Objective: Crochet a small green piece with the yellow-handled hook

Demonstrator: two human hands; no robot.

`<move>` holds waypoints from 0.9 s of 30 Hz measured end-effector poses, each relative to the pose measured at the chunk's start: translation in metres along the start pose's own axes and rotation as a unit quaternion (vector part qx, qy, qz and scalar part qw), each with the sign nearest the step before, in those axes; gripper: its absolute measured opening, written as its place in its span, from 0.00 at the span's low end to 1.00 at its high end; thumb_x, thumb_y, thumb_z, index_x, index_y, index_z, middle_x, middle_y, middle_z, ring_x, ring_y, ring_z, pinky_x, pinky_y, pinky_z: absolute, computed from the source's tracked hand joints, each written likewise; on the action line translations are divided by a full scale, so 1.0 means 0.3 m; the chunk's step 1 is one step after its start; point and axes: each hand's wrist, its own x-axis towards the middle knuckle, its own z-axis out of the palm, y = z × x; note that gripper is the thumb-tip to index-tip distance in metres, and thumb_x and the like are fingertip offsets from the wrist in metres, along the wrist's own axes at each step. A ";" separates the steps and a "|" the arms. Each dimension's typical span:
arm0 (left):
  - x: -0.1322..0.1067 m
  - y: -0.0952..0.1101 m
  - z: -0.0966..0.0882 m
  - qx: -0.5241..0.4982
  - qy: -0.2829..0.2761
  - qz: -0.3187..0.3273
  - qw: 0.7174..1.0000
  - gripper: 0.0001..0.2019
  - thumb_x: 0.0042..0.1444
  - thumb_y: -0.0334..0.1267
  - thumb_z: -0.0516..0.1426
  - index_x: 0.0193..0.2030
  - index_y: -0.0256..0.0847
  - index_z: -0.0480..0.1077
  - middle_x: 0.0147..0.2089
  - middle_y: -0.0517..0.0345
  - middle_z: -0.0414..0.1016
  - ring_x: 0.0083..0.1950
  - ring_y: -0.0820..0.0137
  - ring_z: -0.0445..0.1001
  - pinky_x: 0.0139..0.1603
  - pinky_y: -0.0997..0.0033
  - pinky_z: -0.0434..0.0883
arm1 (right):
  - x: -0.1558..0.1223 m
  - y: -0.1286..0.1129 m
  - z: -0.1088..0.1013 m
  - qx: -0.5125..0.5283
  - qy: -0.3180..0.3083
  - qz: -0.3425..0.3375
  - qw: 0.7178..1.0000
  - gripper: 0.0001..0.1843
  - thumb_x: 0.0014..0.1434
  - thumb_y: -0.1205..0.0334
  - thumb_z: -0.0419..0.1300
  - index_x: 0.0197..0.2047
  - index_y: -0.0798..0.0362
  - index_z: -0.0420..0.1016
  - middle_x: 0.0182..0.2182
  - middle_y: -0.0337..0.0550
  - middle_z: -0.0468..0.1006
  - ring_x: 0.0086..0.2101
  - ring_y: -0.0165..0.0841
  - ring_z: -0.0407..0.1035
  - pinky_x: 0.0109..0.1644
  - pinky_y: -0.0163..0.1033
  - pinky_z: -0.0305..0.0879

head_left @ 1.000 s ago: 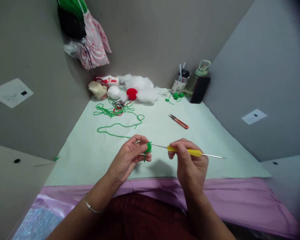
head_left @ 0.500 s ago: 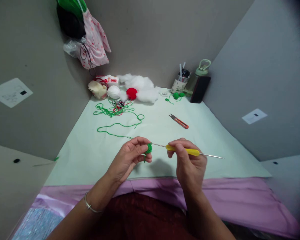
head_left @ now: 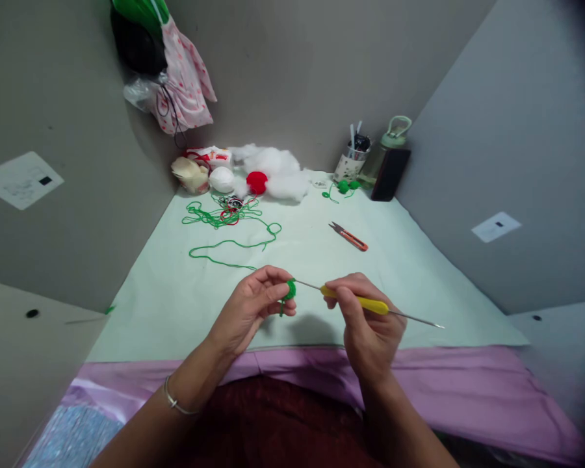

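My left hand (head_left: 253,307) pinches a small green crochet piece (head_left: 289,290) between thumb and fingers, above the near part of the pale green table cover (head_left: 409,260). My right hand (head_left: 370,325) grips a crochet hook (head_left: 355,300) by its yellow handle. The hook's metal tip reaches left into the green piece. Green yarn (head_left: 229,246) trails from the piece back across the cover to a tangle at the far left.
Orange thread snips (head_left: 350,237) lie mid-table. At the back are white stuffing (head_left: 277,170), a red ball (head_left: 257,182), a white ball (head_left: 221,179), a cup of tools (head_left: 350,162), a green bottle (head_left: 387,153) and small green pieces (head_left: 344,187). Bags (head_left: 175,78) hang on the wall.
My right hand has tilted the hook so that its far end points lower to the right. The left hand keeps its pinch on the green piece.
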 end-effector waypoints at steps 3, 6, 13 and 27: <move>-0.004 0.000 0.007 0.012 0.018 0.013 1.000 0.12 0.51 0.37 0.73 0.39 0.37 0.79 0.31 0.62 0.76 0.30 0.75 0.79 0.34 0.77 0.78 | -0.006 -0.001 -0.005 -0.033 -0.016 -0.024 0.999 0.10 0.67 0.71 0.62 0.42 0.49 0.84 0.30 0.39 0.80 0.31 0.32 0.73 0.34 0.40 0.69; -0.007 0.001 0.012 0.012 0.020 0.017 1.000 0.12 0.50 0.37 0.74 0.38 0.37 0.78 0.31 0.62 0.76 0.29 0.75 0.78 0.34 0.77 0.77 | -0.008 0.000 -0.006 -0.045 -0.019 -0.027 0.998 0.09 0.67 0.70 0.61 0.43 0.49 0.83 0.30 0.40 0.80 0.31 0.33 0.74 0.34 0.41 0.69; -0.003 -0.008 0.010 -0.006 -0.005 -0.010 1.000 0.14 0.50 0.37 0.74 0.40 0.36 0.77 0.31 0.61 0.76 0.29 0.75 0.77 0.33 0.76 0.77 | -0.004 0.003 0.002 -0.016 -0.008 -0.019 1.000 0.11 0.67 0.71 0.61 0.42 0.47 0.83 0.30 0.38 0.81 0.30 0.31 0.73 0.33 0.39 0.66; -0.010 -0.008 0.007 -0.011 -0.009 -0.021 1.000 0.15 0.49 0.39 0.74 0.39 0.36 0.77 0.28 0.62 0.74 0.28 0.74 0.75 0.32 0.75 0.75 | 0.013 -0.004 -0.008 0.030 0.044 0.018 0.998 0.09 0.68 0.63 0.62 0.36 0.50 0.83 0.26 0.40 0.77 0.25 0.31 0.70 0.28 0.39 0.66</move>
